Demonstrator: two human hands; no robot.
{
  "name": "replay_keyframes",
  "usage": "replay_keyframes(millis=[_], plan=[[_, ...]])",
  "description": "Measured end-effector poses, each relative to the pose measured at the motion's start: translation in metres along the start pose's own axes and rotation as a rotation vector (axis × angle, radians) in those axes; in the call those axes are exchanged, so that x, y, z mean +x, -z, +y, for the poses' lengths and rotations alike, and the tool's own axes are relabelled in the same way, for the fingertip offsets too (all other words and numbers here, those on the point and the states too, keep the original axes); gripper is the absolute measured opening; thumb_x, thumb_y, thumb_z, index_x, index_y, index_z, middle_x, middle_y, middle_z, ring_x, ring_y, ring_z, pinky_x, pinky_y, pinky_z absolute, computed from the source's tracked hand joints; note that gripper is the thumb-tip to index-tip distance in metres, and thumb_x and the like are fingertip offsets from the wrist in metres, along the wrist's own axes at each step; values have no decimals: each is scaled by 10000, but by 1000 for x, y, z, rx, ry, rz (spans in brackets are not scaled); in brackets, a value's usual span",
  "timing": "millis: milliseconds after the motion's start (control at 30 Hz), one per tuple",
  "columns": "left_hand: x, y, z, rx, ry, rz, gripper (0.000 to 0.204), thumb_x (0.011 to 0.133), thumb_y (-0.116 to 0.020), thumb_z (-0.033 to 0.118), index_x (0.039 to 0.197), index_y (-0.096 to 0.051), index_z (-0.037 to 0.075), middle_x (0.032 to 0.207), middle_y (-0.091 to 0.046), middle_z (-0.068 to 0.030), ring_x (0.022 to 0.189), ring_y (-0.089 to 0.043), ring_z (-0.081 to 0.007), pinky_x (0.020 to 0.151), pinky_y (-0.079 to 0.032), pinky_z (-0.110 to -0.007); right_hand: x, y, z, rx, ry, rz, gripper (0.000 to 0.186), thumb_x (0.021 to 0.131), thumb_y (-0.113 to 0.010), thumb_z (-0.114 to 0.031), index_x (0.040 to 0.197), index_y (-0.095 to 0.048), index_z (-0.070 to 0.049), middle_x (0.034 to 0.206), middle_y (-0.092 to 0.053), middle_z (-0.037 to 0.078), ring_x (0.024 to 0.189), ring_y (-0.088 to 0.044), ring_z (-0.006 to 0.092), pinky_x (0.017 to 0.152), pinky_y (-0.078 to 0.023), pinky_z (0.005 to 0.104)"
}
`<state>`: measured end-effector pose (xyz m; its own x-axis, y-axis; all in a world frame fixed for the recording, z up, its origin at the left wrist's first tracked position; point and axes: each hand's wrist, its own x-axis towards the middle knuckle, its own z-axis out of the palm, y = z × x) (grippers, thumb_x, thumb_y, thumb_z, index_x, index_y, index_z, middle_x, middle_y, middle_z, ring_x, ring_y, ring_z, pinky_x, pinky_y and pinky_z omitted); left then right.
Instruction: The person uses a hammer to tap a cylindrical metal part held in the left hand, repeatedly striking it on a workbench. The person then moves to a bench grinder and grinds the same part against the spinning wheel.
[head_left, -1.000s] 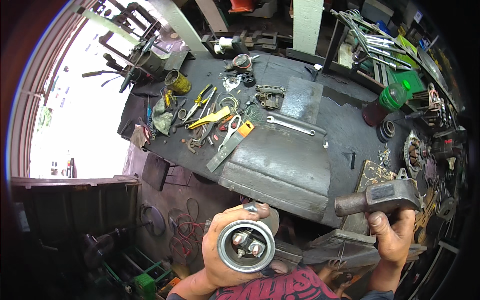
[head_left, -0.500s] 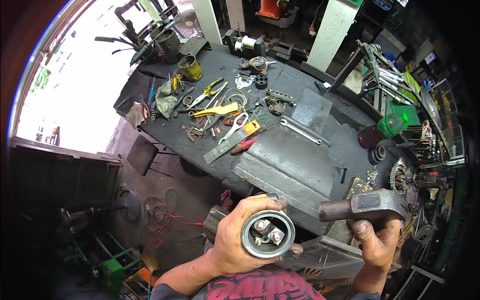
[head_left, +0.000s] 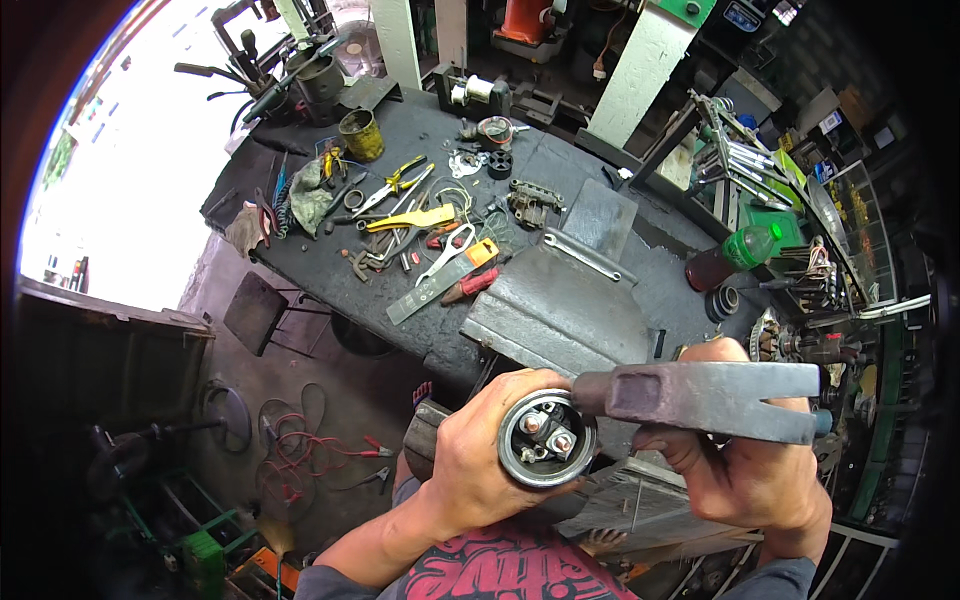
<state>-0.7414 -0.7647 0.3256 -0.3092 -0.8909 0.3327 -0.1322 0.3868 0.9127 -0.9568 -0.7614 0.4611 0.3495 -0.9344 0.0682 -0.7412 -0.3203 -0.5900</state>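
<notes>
My left hand point(head_left: 468, 440) is wrapped round a round grey metal housing point(head_left: 548, 481), its open end facing up. Inside the rim sit two bolt-like terminals point(head_left: 562, 441) with coppery tips and light metal pieces around them. In my right hand point(head_left: 765, 480) is a claw hammer point(head_left: 690, 393), gripped close under its head. The hammer's striking face is at the housing's upper right rim, touching or nearly so; I cannot tell which. Most of the hammer's handle is hidden by the hand. Left of my left hand shows a grey metal block point(head_left: 424, 435).
Ahead is a dark workbench point(head_left: 330, 285) with pliers point(head_left: 392, 190), a yellow can point(head_left: 362, 135) and several loose tools. A wrench point(head_left: 580, 255) lies on a bent metal plate point(head_left: 555, 312). At the right stands a green-capped bottle point(head_left: 735, 255). Red cables point(head_left: 305, 440) lie on the floor.
My right hand has brought the hammer leftward, from apart to right at the housing's rim. The housing has shifted slightly right and up in view, and the whole view has turned a little.
</notes>
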Motion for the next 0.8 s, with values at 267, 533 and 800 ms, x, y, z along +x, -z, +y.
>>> replay_keyframes(millis=[267, 533, 800], plan=[[-2, 1, -2, -15, 0, -2, 713, 616, -1002, 189, 1210, -662, -9, 1162, -714, -139, 1033, -722, -260, 919, -571, -360, 13, 3, -16, -252, 166, -5, 216, 903, -795, -197, 1036, -748, -33, 882, -704, 87, 586, -609, 170, 549, -476, 336], [9, 0, 7, -213, -144, 4, 817, 655, -1024, 279, 1279, -582, -9, 1196, -700, -198, 1135, -706, -315, 985, -574, -430, -45, -27, 28, 743, -360, 408, 453, 902, -815, -143, 1274, -627, 35, 1095, -718, 105, 946, -644, 176, 846, -517, 319], [15, 11, 21, -225, 23, 143, 886, 660, -988, 474, 1224, -497, -1, 1136, -672, -199, 1146, -676, -347, 1068, -523, -535, -85, -52, 59, 836, -504, 521, 469, 907, -818, -172, 1258, -609, 59, 1121, -723, 133, 1053, -679, 220, 974, -508, 348]])
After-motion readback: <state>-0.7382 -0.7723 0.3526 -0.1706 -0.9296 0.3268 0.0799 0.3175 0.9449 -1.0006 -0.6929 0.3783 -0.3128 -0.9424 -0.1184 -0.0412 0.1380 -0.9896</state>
